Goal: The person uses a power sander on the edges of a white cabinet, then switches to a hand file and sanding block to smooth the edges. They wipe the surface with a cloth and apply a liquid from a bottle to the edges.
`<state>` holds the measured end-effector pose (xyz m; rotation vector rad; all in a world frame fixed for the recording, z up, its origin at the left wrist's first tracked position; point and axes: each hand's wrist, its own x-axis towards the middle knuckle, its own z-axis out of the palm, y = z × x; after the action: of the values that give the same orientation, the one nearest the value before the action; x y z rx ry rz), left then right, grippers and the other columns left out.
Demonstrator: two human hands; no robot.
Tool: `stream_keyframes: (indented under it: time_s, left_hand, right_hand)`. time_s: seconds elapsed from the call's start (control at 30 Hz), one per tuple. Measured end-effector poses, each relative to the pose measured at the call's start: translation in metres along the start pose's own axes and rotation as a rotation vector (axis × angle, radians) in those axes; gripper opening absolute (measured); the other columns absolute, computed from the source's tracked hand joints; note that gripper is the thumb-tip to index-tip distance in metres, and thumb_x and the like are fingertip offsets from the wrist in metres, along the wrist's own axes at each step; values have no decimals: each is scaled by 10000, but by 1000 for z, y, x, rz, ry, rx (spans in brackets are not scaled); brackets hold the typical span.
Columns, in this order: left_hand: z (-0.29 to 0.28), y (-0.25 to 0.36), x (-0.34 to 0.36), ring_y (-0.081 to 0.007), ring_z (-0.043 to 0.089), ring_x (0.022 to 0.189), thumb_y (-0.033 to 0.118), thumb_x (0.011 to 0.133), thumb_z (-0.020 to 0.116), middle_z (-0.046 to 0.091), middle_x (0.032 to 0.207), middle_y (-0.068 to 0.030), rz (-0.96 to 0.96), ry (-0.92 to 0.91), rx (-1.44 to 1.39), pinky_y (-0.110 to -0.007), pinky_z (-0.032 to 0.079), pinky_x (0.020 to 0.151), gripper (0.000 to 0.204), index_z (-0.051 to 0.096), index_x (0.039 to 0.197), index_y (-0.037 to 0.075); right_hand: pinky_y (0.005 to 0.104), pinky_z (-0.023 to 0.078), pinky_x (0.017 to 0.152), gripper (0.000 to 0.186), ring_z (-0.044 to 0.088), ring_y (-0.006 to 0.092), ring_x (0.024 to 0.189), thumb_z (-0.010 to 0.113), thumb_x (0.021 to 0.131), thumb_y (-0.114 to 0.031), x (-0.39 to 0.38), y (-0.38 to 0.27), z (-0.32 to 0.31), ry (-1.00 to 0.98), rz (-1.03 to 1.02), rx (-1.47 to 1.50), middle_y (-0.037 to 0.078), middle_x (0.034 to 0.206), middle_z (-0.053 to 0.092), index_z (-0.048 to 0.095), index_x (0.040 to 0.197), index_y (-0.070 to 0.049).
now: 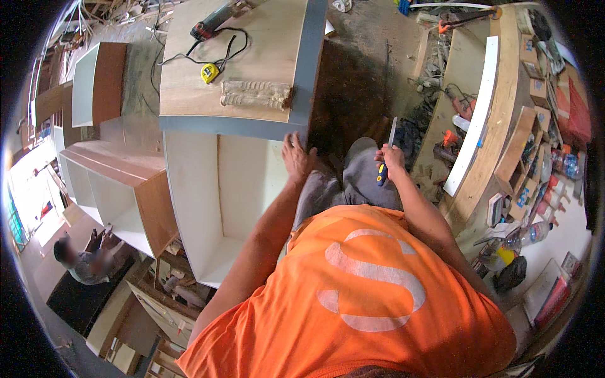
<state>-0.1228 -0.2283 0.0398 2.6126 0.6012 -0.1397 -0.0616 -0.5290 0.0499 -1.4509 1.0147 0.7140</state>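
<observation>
Cabinet (249,170) stands at left, grey edging (233,126) along its top's near and right sides. The left hand (296,157), fingers extended, touches the near right corner; the right hand (392,160), well apart, grips a flat-bladed tool (394,132). Good control would need that corner steadied, fingers clear of the tool.

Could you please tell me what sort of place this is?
Probably a woodworking or cabinet-making workshop: an unfinished-looking cabinet, a corded power tool and a yellow tape measure suggest it.
</observation>
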Motion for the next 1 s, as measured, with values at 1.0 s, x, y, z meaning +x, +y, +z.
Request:
stream_keyframes:
  time_s: [1.0]
  left_hand:
    - [-5,11,118,-372,548,1090,390,925,521,533,1226,-232,550,-153,351,-488,465,939,610,448,1384,-4]
  right_hand:
    - [384,501,450,117,618,242,578,516,982,-174,-24,28,-60,60,39,134,112,758,627,508,983,-57]
